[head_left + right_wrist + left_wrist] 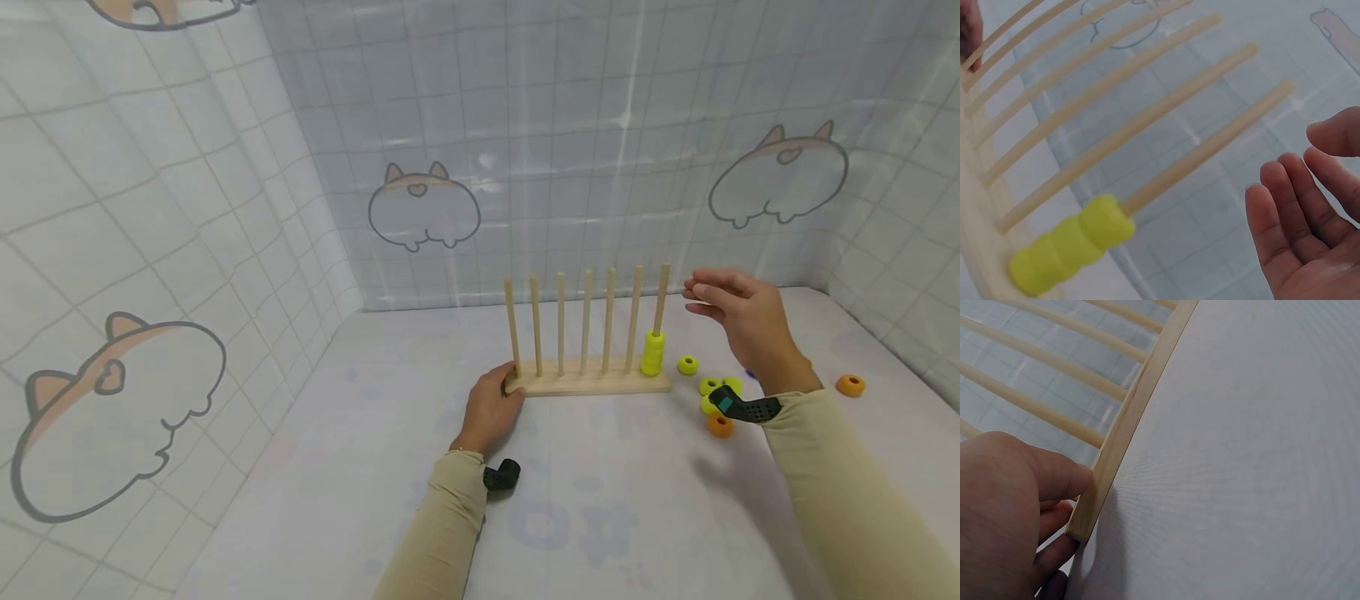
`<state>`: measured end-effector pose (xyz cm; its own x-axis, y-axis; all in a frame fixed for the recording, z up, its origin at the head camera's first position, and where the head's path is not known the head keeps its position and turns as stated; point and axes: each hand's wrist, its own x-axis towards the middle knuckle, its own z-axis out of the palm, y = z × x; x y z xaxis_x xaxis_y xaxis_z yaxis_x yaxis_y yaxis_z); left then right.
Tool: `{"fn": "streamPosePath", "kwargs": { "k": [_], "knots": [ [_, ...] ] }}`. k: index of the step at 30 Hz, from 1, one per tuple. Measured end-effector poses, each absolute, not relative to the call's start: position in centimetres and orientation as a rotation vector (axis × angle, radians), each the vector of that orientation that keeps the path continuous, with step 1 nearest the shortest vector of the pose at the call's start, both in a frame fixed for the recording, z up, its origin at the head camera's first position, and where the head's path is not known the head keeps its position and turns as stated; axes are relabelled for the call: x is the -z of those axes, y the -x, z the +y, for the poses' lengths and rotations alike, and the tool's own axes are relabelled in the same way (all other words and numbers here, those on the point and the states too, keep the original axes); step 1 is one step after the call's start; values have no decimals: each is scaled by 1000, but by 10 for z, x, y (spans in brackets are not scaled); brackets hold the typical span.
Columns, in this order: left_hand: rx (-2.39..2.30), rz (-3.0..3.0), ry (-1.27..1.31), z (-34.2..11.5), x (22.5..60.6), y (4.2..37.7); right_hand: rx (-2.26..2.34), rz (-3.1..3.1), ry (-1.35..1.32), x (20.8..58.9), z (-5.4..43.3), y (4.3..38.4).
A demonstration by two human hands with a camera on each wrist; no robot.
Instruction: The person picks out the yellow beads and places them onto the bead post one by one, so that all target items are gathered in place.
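A wooden peg stand [577, 383] with a row of several upright pegs stands on the table. My left hand [491, 408] grips the left end of its base; in the left wrist view the thumb [1069, 481] lies along the front face, with the fingers behind the end. Yellow beads [653, 354] are stacked at the foot of the rightmost peg [1210, 147], whose upper part is bare. Just right of that peg's top, my right hand [742, 312] is raised, fingers loosely bent. Nothing shows between its fingers and thumb in the right wrist view.
Right of the stand lie loose yellow beads [687, 365], an orange bead [720, 426] and a bit of blue partly hidden by the right wrist. Another orange bead [851, 385] sits farther right. A tile-patterned wall covering [525, 167] rises behind the table.
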<state>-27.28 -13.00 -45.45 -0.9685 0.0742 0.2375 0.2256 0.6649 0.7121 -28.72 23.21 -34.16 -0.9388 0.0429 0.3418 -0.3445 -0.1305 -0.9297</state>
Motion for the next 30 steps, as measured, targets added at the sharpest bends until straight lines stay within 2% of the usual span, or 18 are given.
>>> {"fn": "streamPosePath", "kwargs": {
  "k": [30],
  "knots": [
    [1201, -2692, 256, -129, 451, 271, -1733, -2391, -214, 401, 267, 265]
  ]
}}
